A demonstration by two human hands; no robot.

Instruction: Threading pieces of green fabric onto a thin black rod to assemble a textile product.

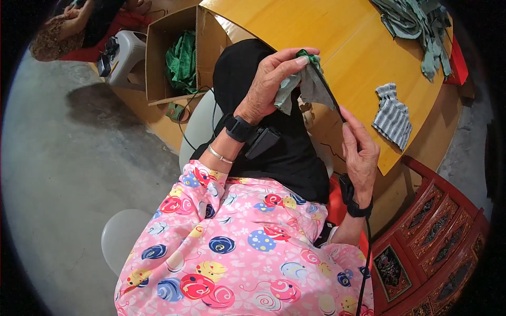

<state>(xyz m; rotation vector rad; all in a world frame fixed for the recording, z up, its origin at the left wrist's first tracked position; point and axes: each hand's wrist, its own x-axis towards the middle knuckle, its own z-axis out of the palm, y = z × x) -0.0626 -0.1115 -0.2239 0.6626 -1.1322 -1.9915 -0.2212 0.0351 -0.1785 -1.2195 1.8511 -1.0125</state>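
My left hand (266, 84) is closed, thumb against fingers, on the top corner of a small grey-green cloth piece (315, 90) above my lap. Pale green folds of it hang below the fingers, and a brighter green bit shows at the thumb tip. A thin dark edge (331, 96) slants down from there along the cloth. At its lower end my right hand (361, 150) pinches that edge between thumb and forefinger, so the cloth is stretched between both hands. Black straps with small devices sit on both wrists.
Beyond my hands is a yellow wooden table (295, 23) with a striped grey-white cloth (392, 117) and a pile of green cloths (416, 29). An open cardboard box (153, 68) holds green fabric. A carved red chair (437, 231) stands right; another person's hand (76, 21) shows top left.
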